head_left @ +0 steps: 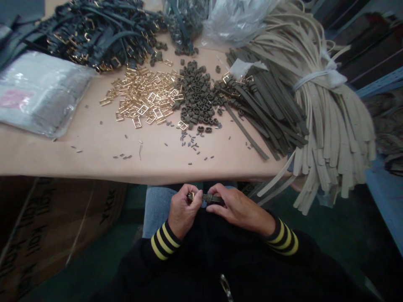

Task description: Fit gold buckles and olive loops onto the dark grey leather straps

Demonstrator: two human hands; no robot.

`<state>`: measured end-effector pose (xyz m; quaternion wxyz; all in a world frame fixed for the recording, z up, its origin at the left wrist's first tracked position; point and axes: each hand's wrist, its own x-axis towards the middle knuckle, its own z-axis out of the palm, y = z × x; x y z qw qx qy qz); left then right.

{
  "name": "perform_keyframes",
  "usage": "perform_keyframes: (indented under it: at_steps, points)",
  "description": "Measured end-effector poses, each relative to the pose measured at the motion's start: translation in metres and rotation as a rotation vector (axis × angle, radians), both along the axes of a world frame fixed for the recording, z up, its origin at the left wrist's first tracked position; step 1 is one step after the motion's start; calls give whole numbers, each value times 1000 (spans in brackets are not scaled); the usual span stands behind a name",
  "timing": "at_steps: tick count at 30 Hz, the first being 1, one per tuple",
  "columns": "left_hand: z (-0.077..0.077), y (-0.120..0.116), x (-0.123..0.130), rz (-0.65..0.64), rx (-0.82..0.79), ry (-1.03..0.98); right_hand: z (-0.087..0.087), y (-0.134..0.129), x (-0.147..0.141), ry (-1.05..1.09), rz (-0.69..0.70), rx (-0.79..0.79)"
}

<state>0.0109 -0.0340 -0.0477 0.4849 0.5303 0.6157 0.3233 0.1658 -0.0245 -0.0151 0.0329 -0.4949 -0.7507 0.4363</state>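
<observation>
Two bare hands meet above the person's lap, just off the near edge of a tan bench [94,161]. The left hand [185,205] pinches the gold-buckled end of a dark strap [214,199] between thumb and fingers; the right hand [237,205] has its grip closed on the strap's other side. On the bench lie heaped gold buckles [147,96], small dark loops [197,92] and olive straps [270,105].

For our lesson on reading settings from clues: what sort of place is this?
Probably a small workshop making straps or belts. The clues are the heap of gold buckles, the pile of dark loops and the tied bundle of pale strips.
</observation>
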Motion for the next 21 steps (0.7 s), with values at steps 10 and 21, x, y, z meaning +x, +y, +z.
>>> perform_keyframes:
  at_steps: [10,21]
  points:
    - [-8,1,-2,-42,94,109,6,5,-3,139,37,-163]
    - [-7,-1,-2,-80,128,157,-3,8,-9,211,-90,-250]
